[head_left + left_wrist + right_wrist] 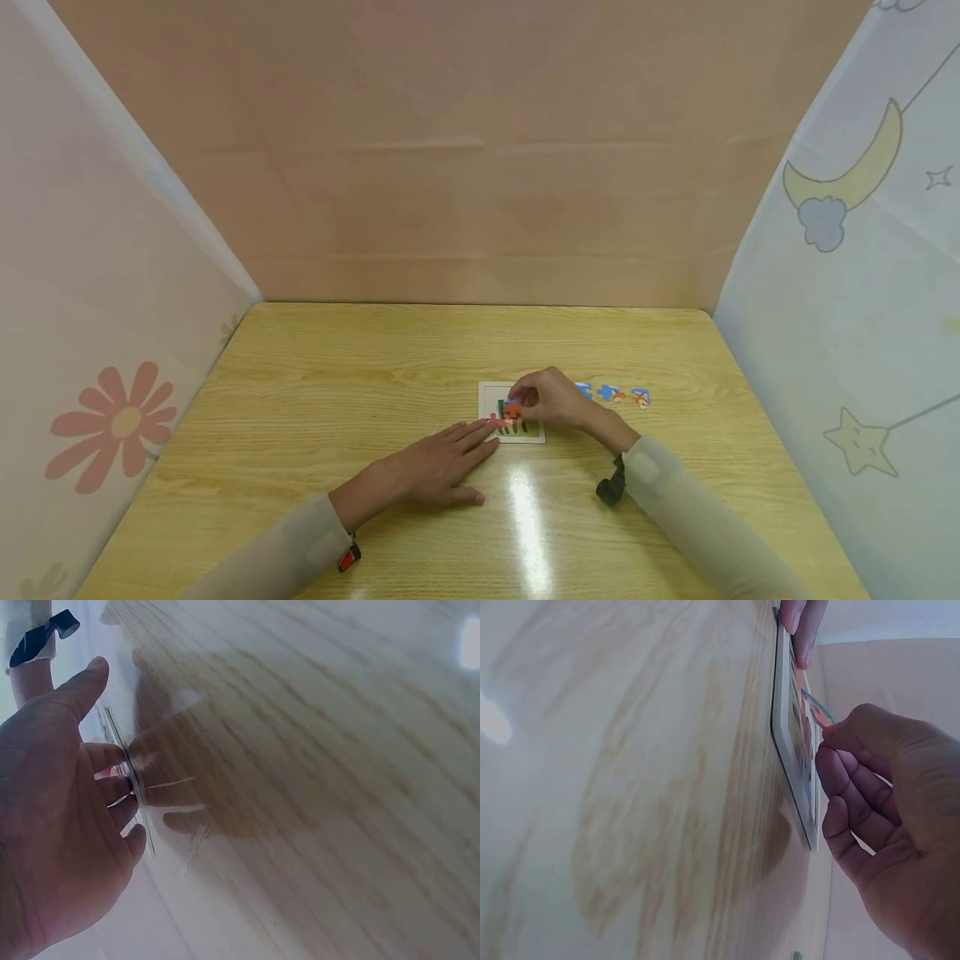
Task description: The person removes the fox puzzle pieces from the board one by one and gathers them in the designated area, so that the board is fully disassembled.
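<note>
A small white-framed puzzle board (487, 390) lies on the wooden table, partly filled with picture pieces in orange, green and brown. My right hand (553, 398) pinches an orange-red jigsaw piece (513, 411) between thumb and finger, low over the board. The right wrist view shows this piece (821, 716) tilted, one edge close to the board's face. My left hand (442, 467) lies with straight fingers from the lower left, its fingertips resting on the board's left side. Those fingers and the right hand cover parts of the picture.
Right of the board, beyond the right hand, several blue jigsaw pieces (611, 392) lie in a row; some show orange and white. A peach cloth wall (480, 167) stands behind the table, with patterned cloth walls at both sides. Glare streaks the table front (528, 525).
</note>
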`<state>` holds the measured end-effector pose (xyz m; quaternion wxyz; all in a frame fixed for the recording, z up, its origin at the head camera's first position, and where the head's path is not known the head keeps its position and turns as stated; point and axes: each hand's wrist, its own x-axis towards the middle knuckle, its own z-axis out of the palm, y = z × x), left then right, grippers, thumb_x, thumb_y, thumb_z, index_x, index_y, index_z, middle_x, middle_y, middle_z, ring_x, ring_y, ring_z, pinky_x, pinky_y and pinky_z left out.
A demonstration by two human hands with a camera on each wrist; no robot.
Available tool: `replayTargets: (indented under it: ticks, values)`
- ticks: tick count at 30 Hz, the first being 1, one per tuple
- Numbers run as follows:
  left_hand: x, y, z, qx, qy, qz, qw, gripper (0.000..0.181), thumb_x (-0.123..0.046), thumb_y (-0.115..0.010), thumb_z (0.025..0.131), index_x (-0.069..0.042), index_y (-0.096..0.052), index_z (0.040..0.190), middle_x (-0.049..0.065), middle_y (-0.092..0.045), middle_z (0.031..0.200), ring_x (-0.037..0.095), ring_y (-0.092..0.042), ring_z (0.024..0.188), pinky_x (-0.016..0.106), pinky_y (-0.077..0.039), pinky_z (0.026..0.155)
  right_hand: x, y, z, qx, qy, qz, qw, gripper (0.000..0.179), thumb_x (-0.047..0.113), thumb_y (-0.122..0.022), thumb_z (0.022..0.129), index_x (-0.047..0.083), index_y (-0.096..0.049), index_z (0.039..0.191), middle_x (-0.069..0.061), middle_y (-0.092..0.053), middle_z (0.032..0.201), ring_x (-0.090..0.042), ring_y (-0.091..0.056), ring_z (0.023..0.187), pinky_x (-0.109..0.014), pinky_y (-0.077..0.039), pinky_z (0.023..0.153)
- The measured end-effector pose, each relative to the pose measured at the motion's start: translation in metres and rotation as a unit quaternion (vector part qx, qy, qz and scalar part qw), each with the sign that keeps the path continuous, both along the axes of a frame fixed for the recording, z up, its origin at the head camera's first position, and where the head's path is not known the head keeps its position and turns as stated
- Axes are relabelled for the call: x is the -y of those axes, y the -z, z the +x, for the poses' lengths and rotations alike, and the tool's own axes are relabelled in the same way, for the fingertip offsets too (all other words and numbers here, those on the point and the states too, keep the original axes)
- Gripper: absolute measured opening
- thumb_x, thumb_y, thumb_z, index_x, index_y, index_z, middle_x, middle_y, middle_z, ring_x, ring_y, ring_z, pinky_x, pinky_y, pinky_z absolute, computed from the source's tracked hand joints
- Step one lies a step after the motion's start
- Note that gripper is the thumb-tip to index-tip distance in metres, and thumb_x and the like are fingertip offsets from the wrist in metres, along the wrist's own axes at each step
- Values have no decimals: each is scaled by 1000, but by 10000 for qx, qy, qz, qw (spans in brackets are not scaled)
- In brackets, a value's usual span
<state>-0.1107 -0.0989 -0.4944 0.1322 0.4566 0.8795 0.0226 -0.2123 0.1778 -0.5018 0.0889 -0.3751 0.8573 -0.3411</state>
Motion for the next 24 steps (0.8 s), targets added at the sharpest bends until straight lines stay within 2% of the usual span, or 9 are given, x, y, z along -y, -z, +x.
replayTargets:
  ticks: [12, 24]
  values:
    - [-1, 1, 1, 78, -92, 57, 9999, 83, -61, -47, 108, -10, -23, 170, 9, -5, 179, 23, -10, 165, 42, -17, 132, -16, -4, 3, -267, 106, 99, 9995, 17, -1, -79, 87, 2, -81, 104, -2, -79, 92, -3, -69, 77, -21, -59, 69]
    - [0, -1, 1, 69, -60, 82, 9999, 83, -60, -46, 109, -10, -23, 170, 9, -7, 179, 24, -11, 165, 43, -18, 132, -41, -6, 8, 185, 512, -49, 9985, 19, -3, -78, 86, 1, -81, 104, -3, -79, 90, -6, -70, 76, -23, -60, 69]
